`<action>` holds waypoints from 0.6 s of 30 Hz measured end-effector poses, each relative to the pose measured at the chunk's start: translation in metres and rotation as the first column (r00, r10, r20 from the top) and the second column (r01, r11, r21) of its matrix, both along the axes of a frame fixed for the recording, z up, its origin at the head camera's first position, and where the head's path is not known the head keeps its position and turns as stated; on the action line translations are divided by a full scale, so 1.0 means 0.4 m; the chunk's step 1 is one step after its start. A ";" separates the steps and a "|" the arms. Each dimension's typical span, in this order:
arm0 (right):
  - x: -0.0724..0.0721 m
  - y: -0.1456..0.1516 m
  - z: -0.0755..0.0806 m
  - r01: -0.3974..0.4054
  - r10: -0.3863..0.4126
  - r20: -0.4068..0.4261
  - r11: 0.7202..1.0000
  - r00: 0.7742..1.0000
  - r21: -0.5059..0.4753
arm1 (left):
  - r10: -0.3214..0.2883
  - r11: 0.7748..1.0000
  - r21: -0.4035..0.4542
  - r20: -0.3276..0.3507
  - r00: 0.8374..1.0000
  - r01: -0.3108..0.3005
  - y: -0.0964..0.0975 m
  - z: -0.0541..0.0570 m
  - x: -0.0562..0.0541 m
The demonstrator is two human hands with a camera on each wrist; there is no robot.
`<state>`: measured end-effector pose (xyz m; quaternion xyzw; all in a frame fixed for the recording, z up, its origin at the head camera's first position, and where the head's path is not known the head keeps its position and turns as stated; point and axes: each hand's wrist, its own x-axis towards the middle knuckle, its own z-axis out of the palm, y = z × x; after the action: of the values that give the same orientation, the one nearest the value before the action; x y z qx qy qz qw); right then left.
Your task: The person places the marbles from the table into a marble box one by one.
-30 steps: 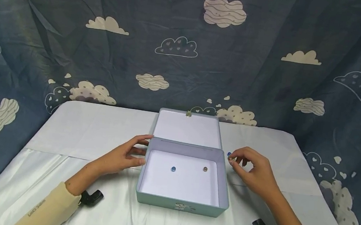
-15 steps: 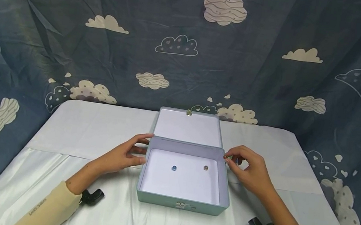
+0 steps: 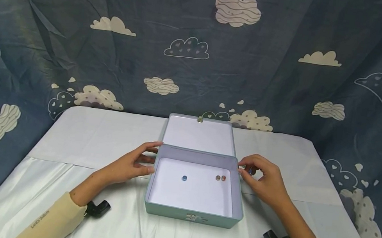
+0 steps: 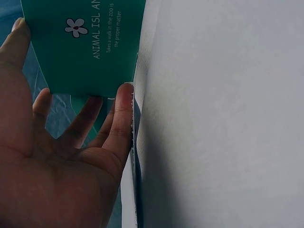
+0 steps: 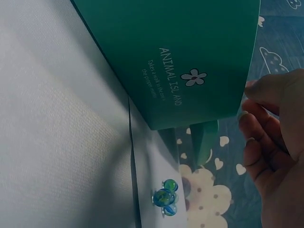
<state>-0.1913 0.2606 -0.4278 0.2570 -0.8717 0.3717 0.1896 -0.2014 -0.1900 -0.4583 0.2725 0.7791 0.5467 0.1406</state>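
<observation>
A shallow green tin box [image 3: 190, 215] with a pale inside stands in the head view, its hinged lid [image 3: 199, 135] laid back. Inside are a blue marble [image 3: 184, 178] left of centre, a brownish marble [image 3: 217, 178] and a reddish marble [image 3: 224, 178] close together at the right. My left hand [image 3: 132, 164] rests spread fingers against the box's left side, thumb near the rim. At the right rim, my right hand [image 3: 267, 178] has loosely bent fingers, its thumb tip at the edge, with no marble showing in its grasp in the right wrist view.
Several blue-green marbles [image 5: 165, 196] lie on the white cloth [image 5: 57, 142] to the right of the box, mostly hidden by the right hand in the head view. A dark cloud-print curtain [image 3: 189, 75] hangs behind the table.
My right hand has moved left to the box's right rim and let go of a reddish marble, which now lies in the box beside the brownish one. My left hand has stayed put.
</observation>
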 end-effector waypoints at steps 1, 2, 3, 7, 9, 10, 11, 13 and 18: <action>0.000 0.001 0.000 0.001 -0.001 0.000 1.000 1.000 0.002 | 0.000 1.000 0.000 0.002 1.000 0.000 0.000 0.001 0.000; -0.001 0.003 -0.001 0.002 -0.002 0.001 1.000 1.000 0.002 | 0.001 1.000 -0.001 0.003 1.000 -0.001 0.000 0.001 0.001; -0.001 0.005 -0.002 0.003 -0.003 -0.004 1.000 1.000 0.004 | 0.001 1.000 -0.003 0.002 1.000 -0.001 0.001 0.000 0.000; -0.008 0.018 -0.006 0.016 -0.016 -0.022 1.000 1.000 0.012 | 0.002 1.000 -0.007 0.001 1.000 -0.002 0.001 -0.002 0.000; -0.012 0.027 -0.009 0.030 -0.030 -0.026 0.999 0.999 0.014 | 0.004 1.000 -0.012 -0.001 1.000 -0.004 0.001 -0.003 0.000; -0.014 0.033 -0.010 0.040 -0.039 -0.022 0.999 0.999 0.014 | 0.004 1.000 -0.012 0.001 1.000 -0.004 0.001 -0.003 -0.001; -0.016 0.038 -0.011 0.049 -0.049 -0.015 0.999 0.999 0.013 | 0.006 1.000 -0.013 0.003 1.000 -0.006 0.001 -0.002 0.000; -0.021 0.049 -0.014 0.066 -0.066 -0.002 0.998 0.998 0.009 | 0.006 1.000 -0.014 0.003 1.000 -0.006 0.000 -0.002 -0.001; -0.035 0.075 -0.028 0.076 -0.076 0.008 0.997 0.997 0.001 | 0.003 1.000 -0.012 0.001 1.000 -0.003 -0.001 -0.006 -0.003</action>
<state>-0.2052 0.2906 -0.4391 0.2222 -0.8818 0.3648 0.2001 -0.2025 -0.1903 -0.4605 0.2700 0.7827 0.5426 0.1417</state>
